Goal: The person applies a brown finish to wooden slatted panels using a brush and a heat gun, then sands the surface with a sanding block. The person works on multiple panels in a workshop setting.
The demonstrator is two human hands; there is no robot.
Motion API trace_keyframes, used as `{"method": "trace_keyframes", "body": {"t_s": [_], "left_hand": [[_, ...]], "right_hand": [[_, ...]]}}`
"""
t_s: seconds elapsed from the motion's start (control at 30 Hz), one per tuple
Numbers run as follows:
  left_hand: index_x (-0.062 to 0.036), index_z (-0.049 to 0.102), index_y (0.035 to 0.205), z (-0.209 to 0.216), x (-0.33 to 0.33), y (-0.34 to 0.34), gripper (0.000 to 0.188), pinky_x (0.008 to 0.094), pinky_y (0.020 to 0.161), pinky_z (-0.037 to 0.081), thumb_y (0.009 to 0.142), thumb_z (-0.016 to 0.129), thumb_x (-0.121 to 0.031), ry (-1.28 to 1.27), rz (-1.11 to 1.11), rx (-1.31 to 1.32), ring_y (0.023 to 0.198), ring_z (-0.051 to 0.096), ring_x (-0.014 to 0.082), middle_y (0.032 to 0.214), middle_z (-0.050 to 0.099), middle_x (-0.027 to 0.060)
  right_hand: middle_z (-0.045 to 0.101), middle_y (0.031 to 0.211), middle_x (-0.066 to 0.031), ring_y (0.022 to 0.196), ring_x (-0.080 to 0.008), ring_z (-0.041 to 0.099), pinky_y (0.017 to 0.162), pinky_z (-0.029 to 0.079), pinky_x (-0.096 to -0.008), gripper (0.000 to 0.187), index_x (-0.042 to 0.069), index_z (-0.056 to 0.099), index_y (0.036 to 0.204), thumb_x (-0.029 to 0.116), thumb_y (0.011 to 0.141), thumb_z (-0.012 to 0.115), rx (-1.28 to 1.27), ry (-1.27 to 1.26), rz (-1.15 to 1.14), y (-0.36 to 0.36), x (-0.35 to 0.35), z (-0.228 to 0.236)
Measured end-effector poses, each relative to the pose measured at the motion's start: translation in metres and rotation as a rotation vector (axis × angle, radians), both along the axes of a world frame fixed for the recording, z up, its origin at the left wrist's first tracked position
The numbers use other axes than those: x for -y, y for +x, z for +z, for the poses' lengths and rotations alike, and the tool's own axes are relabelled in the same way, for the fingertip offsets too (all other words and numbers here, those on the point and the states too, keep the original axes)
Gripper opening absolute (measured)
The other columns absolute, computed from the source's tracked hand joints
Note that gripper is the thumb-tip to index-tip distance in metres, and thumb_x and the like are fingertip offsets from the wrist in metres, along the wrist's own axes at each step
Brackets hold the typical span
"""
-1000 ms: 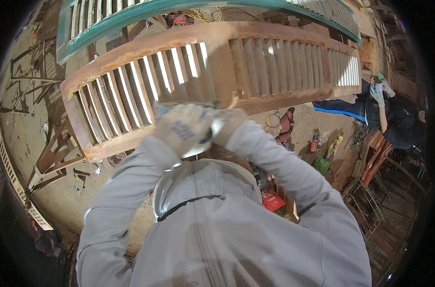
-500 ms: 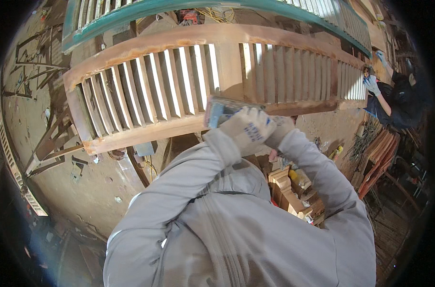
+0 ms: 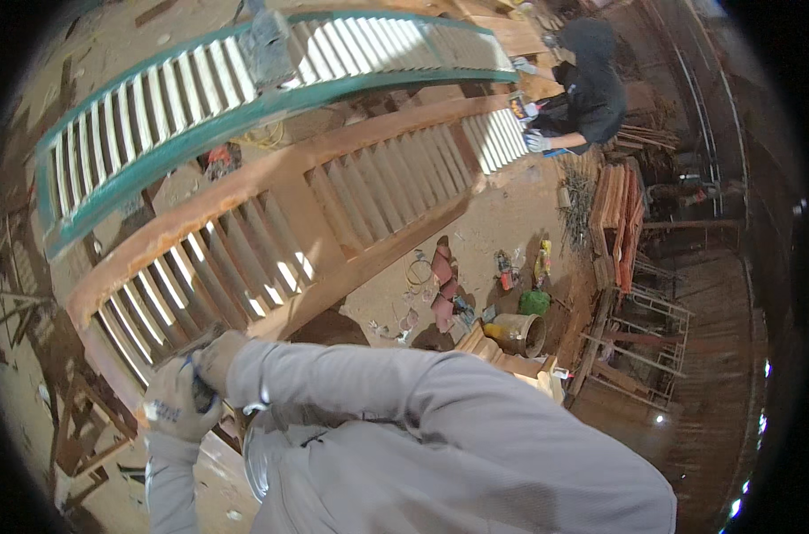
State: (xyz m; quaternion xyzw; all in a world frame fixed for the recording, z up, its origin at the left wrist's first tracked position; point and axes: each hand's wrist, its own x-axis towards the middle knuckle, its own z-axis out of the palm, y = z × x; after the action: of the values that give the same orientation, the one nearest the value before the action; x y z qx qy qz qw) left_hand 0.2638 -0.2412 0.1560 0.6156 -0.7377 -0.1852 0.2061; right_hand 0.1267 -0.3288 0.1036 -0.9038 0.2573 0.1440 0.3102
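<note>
A long bare-wood louvered shutter (image 3: pixel 307 214) stretches diagonally in front of me, with slanted slats set in its frame. At its near left end my left hand (image 3: pixel 180 402), in a pale work glove with blue marks, is closed. My right hand (image 3: pixel 219 358), also gloved, is closed just beside it. Both hands are wrapped round a dark boxy hand tool (image 3: pixel 189 343), which sits over the slats by the frame edge. The gloves cover most of the tool, so its exact kind is hidden.
A teal-edged louvered shutter (image 3: pixel 218 116) lies beyond, with a blurred grey-blue object (image 3: pixel 266 53) over it. At the far right end a person in dark clothes (image 3: pixel 591 89) works with gloved hands. A bucket (image 3: pixel 520 334), a green container (image 3: pixel 534 303) and stacked wood (image 3: pixel 614 227) stand to the right.
My hands and the tool have shifted from the middle of the bare-wood shutter to its left end. The view has turned, showing more of the right side.
</note>
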Motion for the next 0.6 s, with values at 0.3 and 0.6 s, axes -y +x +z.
{"method": "trace_keyframes", "body": {"t_s": [0.3, 0.6], "left_hand": [[-0.0063, 0.061, 0.111, -0.001, 0.029, -0.025, 0.060, 0.0435, 0.081, 0.054, 0.060, 0.084, -0.029, -0.075, -0.105, 0.106, 0.091, 0.067, 0.0326, 0.100, 0.066, 0.0129], [-0.0066, 0.062, 0.113, -0.004, 0.129, -0.187, 0.052, 0.0403, 0.084, 0.054, 0.068, 0.077, -0.028, -0.109, -0.247, -0.056, 0.093, 0.068, 0.0293, 0.099, 0.068, 0.0117]], "right_hand": [[0.072, 0.106, -0.0170, 0.099, -0.0339, 0.070, 0.084, 0.056, -0.0420, 0.036, 0.003, 0.062, 0.112, 0.024, 0.083, 0.067, 0.002, 0.103, -0.033, -0.052, 0.023, 0.035], [0.073, 0.106, -0.0150, 0.099, -0.0333, 0.070, 0.084, 0.055, -0.0434, 0.029, 0.007, 0.070, 0.105, 0.027, 0.085, 0.062, -0.192, 0.019, -0.184, -0.224, 0.094, 0.021]]}}
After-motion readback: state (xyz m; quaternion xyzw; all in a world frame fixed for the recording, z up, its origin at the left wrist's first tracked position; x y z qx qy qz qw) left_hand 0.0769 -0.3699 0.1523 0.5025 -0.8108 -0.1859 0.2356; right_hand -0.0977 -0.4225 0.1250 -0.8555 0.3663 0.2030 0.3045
